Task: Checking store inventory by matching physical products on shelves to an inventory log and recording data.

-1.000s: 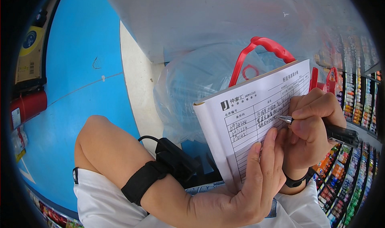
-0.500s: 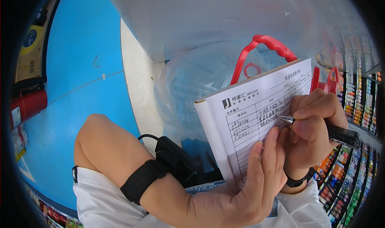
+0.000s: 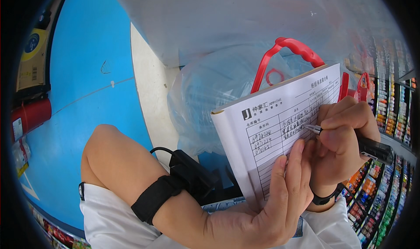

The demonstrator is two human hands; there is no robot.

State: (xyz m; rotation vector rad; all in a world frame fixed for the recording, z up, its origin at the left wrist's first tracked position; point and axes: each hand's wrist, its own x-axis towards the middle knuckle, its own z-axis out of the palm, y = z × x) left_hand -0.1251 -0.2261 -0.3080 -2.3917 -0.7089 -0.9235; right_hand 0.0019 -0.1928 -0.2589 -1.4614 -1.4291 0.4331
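A pad of printed forms (image 3: pixel 238 139) lies tilted in front of me, its white top sheet ruled into a table with a few handwritten lines. My right hand (image 3: pixel 343 139) grips a pen (image 3: pixel 372 149) with a clear grip and dark barrel. The silver tip rests at or very near the handwritten rows. Across the lower part of the sheet lies my left hand (image 3: pixel 280 196), its fingers stretched out flat on the paper and covering some of the table. Behind the pad's upper edge rises a red carrying handle (image 3: pixel 286 45).
Clear plastic wrapping (image 3: pixel 210 82) bulges behind the pad. Shelves of colourful packages (image 3: pixel 376 192) stand to the right. On the left are a blue floor (image 3: pixel 92 74), a cardboard box (image 3: pixel 37 65) and a red container (image 3: pixel 33 117). A black device (image 3: pixel 192 174) is strapped to my left forearm.
The pen tip has shifted very slightly along the written row. Both hands and the pad stay almost where they were.
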